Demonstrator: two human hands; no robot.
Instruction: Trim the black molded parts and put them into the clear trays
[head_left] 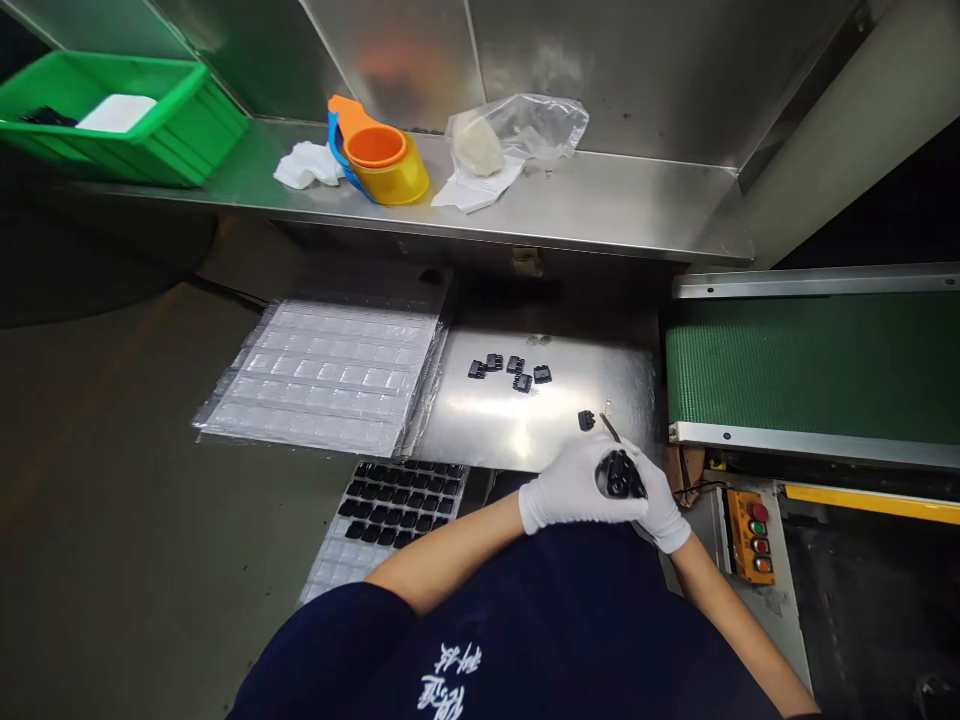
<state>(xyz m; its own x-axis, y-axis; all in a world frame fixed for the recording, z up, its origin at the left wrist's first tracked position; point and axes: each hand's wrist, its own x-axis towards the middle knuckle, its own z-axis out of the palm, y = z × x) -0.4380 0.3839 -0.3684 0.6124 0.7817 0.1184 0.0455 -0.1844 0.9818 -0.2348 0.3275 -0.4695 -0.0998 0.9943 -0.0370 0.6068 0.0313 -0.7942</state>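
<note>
My left hand (571, 484), in a white glove, is closed around several small black plastic parts (619, 474). Beside it my gloved right hand (658, 505) is closed on a thin dark tool (610, 428), whose narrow end sticks out past the fingers; its exact kind cannot be made out. The two hands touch around the black parts, and the right fingers are partly hidden. Just beyond them a single black part (586, 420) lies on the metal worktop (480, 430). Several similar notched black parts (517, 366) lie farther up and to the left.
Stacked clear blister trays (322, 375) lie at the left; a tray of black parts (401, 500) sits lower. A green conveyor (810, 365) and button box (752, 537) are at right. The shelf holds a green bin (172, 125), tape rolls (397, 175) and a plastic bag (536, 125).
</note>
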